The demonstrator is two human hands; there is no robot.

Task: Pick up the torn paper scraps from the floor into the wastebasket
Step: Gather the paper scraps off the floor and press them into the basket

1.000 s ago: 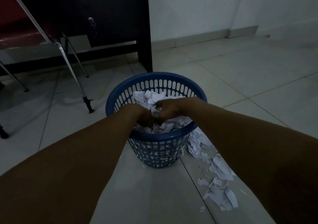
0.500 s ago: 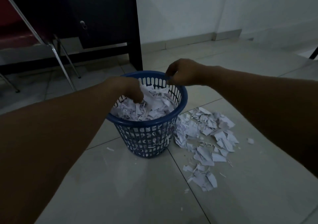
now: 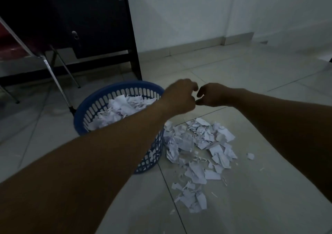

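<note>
Blue wastebasket [image 3: 93, 108], its wall pierced by a lattice of oval slots. White paper scraps [image 3: 199, 144] with a faint lilac cast, both inside the basket and on the floor. Floor [image 3: 269, 206] of pale grey-green tiles divided by thin dark grout lines. Dark, near-black cabinet [image 3: 86, 27]. Silver metal chair legs [image 3: 52, 75]. White wall [image 3: 197, 14].
</note>
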